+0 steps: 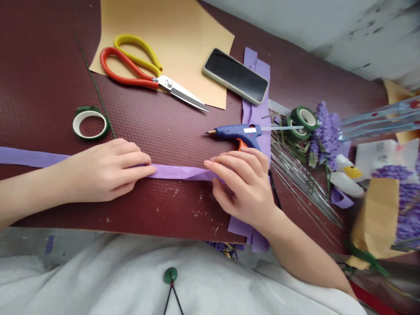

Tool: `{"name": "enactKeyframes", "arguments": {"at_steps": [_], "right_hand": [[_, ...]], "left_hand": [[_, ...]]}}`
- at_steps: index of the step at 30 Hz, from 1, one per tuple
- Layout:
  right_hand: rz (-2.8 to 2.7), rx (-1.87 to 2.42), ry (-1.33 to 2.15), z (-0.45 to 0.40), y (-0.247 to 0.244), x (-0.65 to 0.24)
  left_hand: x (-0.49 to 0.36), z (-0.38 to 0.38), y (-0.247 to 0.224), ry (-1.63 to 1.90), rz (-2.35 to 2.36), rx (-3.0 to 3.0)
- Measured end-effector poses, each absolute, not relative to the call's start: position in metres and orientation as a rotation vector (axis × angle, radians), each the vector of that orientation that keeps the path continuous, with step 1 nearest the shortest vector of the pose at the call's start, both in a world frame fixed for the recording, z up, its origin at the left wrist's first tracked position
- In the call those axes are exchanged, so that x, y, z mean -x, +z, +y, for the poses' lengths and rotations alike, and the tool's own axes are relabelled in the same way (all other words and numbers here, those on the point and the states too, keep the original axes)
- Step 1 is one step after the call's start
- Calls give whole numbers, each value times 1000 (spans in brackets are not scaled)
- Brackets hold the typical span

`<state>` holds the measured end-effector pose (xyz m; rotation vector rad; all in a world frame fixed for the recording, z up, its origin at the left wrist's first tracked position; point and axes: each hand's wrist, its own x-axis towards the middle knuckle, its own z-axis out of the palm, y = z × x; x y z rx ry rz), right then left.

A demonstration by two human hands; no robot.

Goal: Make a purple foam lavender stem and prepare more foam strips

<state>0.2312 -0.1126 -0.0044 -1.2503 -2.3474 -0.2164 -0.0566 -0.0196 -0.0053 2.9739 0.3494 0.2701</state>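
A long purple crepe paper strip [179, 172] runs sideways along the front of the table. My left hand [110, 170] lies over its middle, fingers together and pressing on it at the fingertips. At the right, my right hand [247, 188] has curled fingers and pinches the strip between thumb and fingertips; the end there is hidden under the hand. Just beyond my right hand lies a blue glue gun [238, 131] with a glue stick in its back. A roll of green floral tape [91, 123] and a thin green wire stem [96, 89] are beyond my left hand.
Red-and-yellow-handled scissors [167, 83] and a phone [236, 75] lie on tan paper [177, 35]. More purple strips [262, 72] hang over the table's front edge. To the right are metal wires [305, 188], tape rolls [304, 117], purple flowers [328, 131] and a wrapped bouquet [377, 210].
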Motion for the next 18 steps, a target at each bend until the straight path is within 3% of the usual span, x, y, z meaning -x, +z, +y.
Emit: {"name": "enactKeyframes", "arguments": {"at_steps": [5, 11, 18], "right_hand": [[-2362, 1228, -168, -114, -6, -232], [-2342, 1223, -176, -116, -7, -232], [-2293, 1233, -240, -115, -1, -233]], "left_hand": [[60, -16, 2, 18, 415, -2989], [56, -17, -6, 142, 448, -2880], [50, -23, -14, 12, 269, -2830]]}}
